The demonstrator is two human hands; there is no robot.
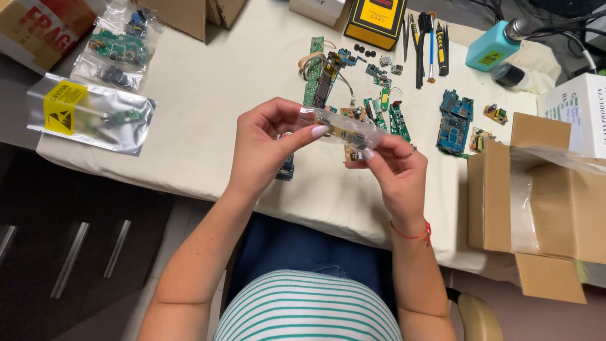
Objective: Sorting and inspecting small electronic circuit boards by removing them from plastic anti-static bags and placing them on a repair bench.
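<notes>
Left hand (262, 142): pinches left end of clear bag (338, 128). Bag: small, transparent, crinkled, holding a circuit board, held level above the cloth-covered surface (208, 88). Right hand (394, 170): pinches right end. Board detail blurred behind plastic; bag's right end hidden by fingers.

Silver bag (88, 113) with yellow label (64, 106) far left; brown carton (543, 196) right

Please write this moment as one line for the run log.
left hand: holds clear bag | right hand: holds same bag | inside: small circuit board | below: table with loose boards
</notes>
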